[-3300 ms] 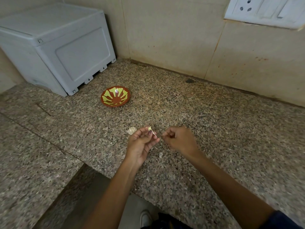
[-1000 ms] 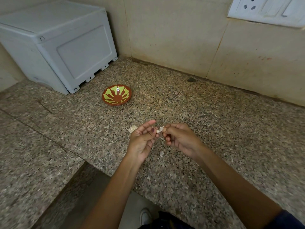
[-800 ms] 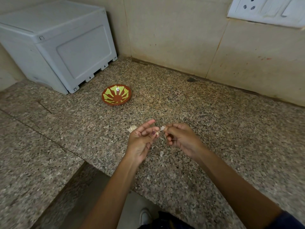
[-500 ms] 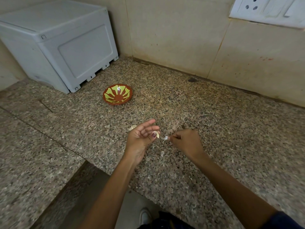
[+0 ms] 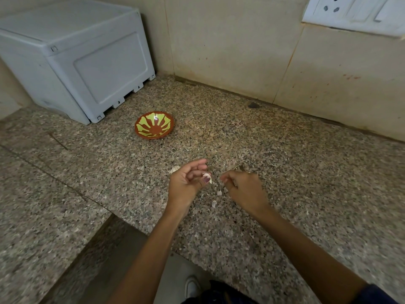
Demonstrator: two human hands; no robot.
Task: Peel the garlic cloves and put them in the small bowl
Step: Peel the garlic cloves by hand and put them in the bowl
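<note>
My left hand [image 5: 186,185] is palm up over the counter and pinches a small garlic clove [image 5: 207,177] between thumb and fingertips. My right hand [image 5: 243,189] is just right of it, fingers curled, with nothing visible in them. Two bits of white peel [image 5: 219,192] lie on the granite below the gap between my hands. More garlic [image 5: 174,170] lies on the counter, mostly hidden behind my left hand. The small red bowl [image 5: 154,137] with a yellow-green pattern stands empty farther back and to the left.
A grey plastic box [image 5: 87,62] stands at the back left against the wall. The granite counter [image 5: 306,172] steps down along its front left edge. A white socket panel [image 5: 350,14] is on the wall at the upper right.
My right hand pulled a piece of peel off the clove and drew away to the right; the piece now lies below the hands. My left hand still holds the clove.
</note>
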